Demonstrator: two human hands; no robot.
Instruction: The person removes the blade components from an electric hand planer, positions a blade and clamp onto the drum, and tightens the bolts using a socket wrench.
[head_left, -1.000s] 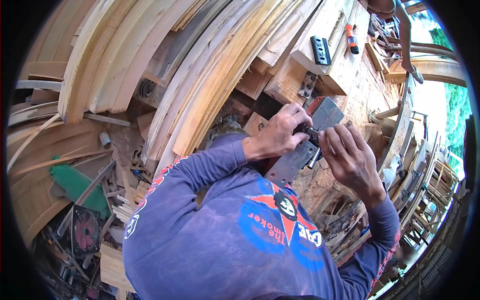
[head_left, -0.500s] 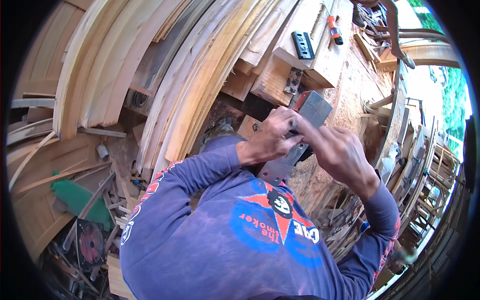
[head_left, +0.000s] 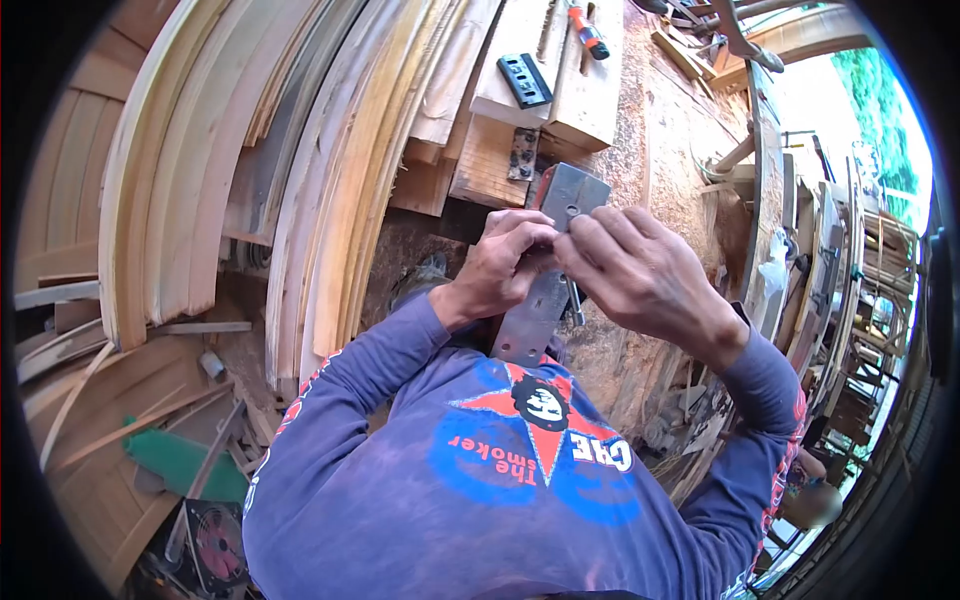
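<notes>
A long grey metal tool body [head_left: 582, 190] with a red edge lies before my chest. Its nearer end is a flat metal plate with holes [head_left: 528, 322]. My left hand [head_left: 500, 262] is closed over the middle of it, thumb and fingers pinched. My right hand [head_left: 640, 265] meets it from the other side, its fingers curled and their tips together. Whatever the fingertips grip is hidden. Below the right fingers a short shiny metal rod [head_left: 574, 303] shows beside the plate; I cannot tell whether a hand holds it.
On wooden blocks beyond lie a black slotted piece [head_left: 525, 80] and an orange-and-black handled tool [head_left: 588, 35]. A small metal strip with holes [head_left: 522, 154] is nearby. Long boards [head_left: 370, 170] are stacked at left. A fan [head_left: 218, 540] sits lower left; another person's leg [head_left: 735, 30] shows at top right.
The view has shifted, so the bench things appear further left and higher. My right fingers, with the index stretched toward my left hand before, are now curled in at the fingertips. The metal rod shows more clearly.
</notes>
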